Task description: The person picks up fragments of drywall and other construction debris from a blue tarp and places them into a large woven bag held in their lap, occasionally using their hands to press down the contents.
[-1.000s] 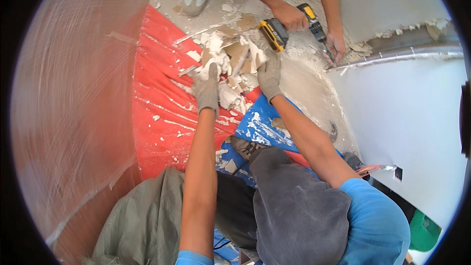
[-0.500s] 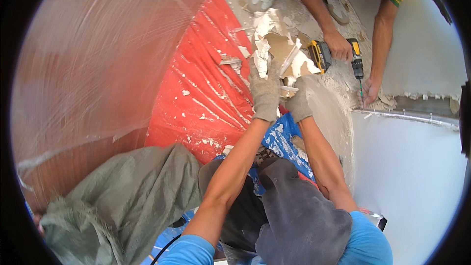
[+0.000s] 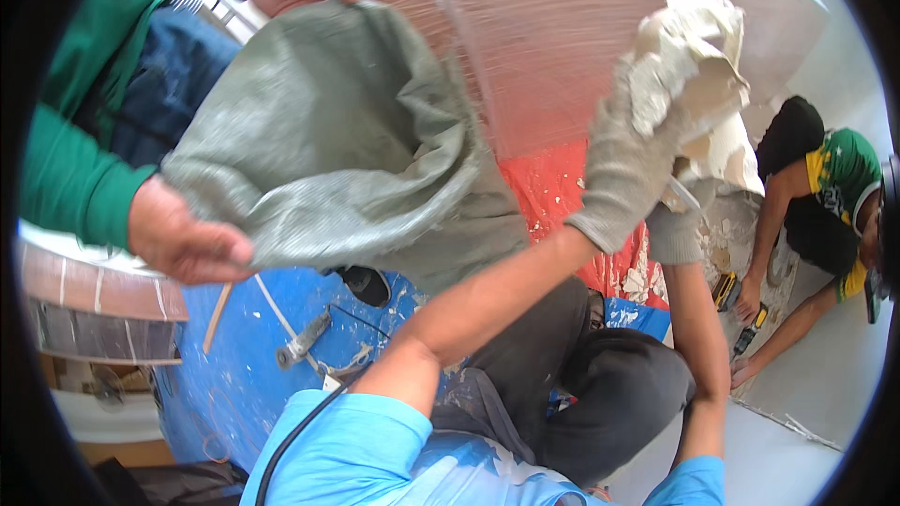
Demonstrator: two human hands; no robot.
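Note:
Broken white and tan plasterboard pieces (image 3: pixel 708 42) are held up between my two hands, which wear grey-beige knitted gloves. My left hand (image 3: pixel 623 159) grips the bundle from its left side. Lower down on the right, my right hand (image 3: pixel 675 230) closes on the bottom of the pieces, its fingers partly hidden by them. To the left of my hands, a grey-green woven sack (image 3: pixel 309 103) hangs with its mouth spread wide. A co-worker's hands (image 3: pixel 192 239) in green sleeves hold the sack's rim, apart from my hands.
A film-wrapped brown panel (image 3: pixel 553 37) stands at the back. Red sheeting (image 3: pixel 534 187) and a blue tarp (image 3: pixel 244 319) with white crumbs cover the floor. A corded power tool (image 3: pixel 302 342) lies on the blue tarp. At right another person crouches with a yellow-black drill (image 3: pixel 750 330).
My view has swung left. My hands have lifted the plasterboard pieces off the floor area. The sack, formerly slumped at lower left, is now held open by the co-worker in green sleeves.

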